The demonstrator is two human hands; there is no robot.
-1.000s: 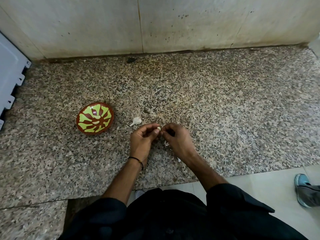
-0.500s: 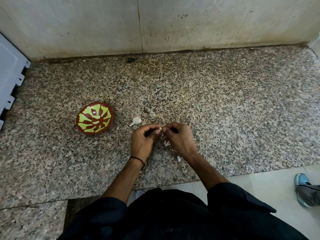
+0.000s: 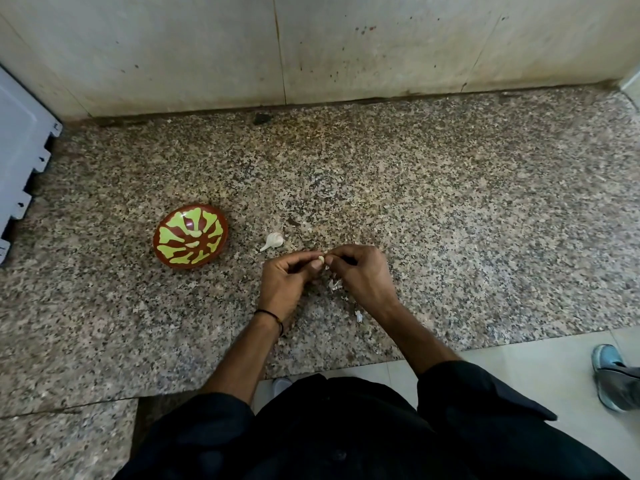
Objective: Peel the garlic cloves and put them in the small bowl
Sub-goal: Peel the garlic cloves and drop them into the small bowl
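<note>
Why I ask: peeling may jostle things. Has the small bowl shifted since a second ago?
No. The small bowl sits where it was, equally far from the loose garlic beside it and the wall seam.

free: granite counter [image 3: 485, 220] right | blocked left: garlic head [image 3: 273, 240], bowl [image 3: 214, 220]

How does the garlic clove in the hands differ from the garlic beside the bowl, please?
The held clove is pinched between left hand and right hand; the loose garlic lies untouched on the counter. The held clove is mostly hidden; the loose garlic shows whole. Both are pale.
</note>
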